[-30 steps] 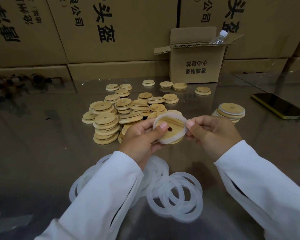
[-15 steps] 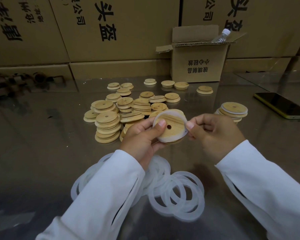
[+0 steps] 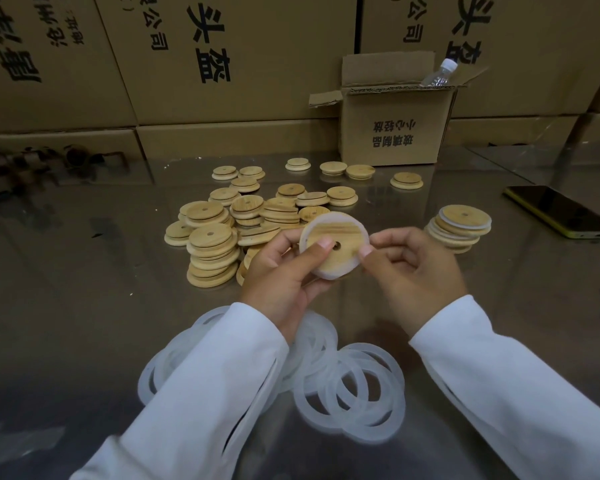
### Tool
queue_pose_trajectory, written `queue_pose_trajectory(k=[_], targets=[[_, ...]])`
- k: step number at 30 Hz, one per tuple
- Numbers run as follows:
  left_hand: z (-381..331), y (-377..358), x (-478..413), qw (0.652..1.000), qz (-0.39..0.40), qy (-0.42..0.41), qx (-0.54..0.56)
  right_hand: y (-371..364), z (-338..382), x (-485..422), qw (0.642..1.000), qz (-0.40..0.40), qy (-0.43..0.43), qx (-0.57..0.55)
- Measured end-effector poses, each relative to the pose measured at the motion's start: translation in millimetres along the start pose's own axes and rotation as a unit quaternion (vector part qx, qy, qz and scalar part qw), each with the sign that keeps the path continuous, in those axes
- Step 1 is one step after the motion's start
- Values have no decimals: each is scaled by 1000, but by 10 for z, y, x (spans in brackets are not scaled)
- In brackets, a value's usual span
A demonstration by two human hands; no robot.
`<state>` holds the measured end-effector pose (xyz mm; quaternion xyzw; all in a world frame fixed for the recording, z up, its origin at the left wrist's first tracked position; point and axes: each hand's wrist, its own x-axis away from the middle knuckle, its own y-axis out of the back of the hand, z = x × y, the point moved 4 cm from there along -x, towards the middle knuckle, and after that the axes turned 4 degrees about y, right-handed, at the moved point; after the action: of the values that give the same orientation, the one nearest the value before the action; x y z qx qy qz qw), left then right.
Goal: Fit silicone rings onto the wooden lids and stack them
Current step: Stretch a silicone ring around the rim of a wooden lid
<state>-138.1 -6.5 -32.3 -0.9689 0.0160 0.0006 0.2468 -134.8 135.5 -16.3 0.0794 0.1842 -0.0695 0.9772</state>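
At the near edge of the steel counter (image 3: 66,271) lies a loose heap of translucent silicone rings (image 3: 347,386), partly under the left white sleeve (image 3: 205,393). Just above them, both hands hold one wooden lid (image 3: 340,265) up off the counter. The left hand (image 3: 284,278) cradles it with curled fingers, thumb by the centre hole. The right hand (image 3: 413,271) pinches its right rim, where a white ring (image 3: 326,220) sits round the lid. Behind the left hand, mid-counter, bare lids (image 3: 215,244) stand in uneven stacks and scatter toward the far edge. To the right sits a short stack of ringed lids (image 3: 461,226) — beyond it, at the right edge, a phone (image 3: 561,213). At the far edge stands an open small box (image 3: 395,133) with a bottle (image 3: 439,74) poking out, against large cartons (image 3: 222,57).
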Motion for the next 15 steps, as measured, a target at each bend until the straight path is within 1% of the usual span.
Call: queue_pose_trajectory(k=[2, 5, 6, 8, 11, 15], targets=[[-3, -13, -1, 1000, 8, -3, 10, -7, -8, 13, 1000, -5, 2, 5], [-2, -27, -2, 1000, 26, -6, 7, 39, 31, 7, 999, -36, 29, 0], [-1, -26, 0, 999, 29, -10, -10, 60, 45, 3, 998, -45, 39, 2], [7, -18, 3, 996, 21, -19, -82, 98, 62, -7, 997, -55, 53, 15], [21, -23, 8, 983, 9, -32, -178, 122, 77, -9, 995, -49, 66, 49], [18, -20, 18, 974, 11, -40, -223, 79, 74, 5, 993, -15, 66, 102]])
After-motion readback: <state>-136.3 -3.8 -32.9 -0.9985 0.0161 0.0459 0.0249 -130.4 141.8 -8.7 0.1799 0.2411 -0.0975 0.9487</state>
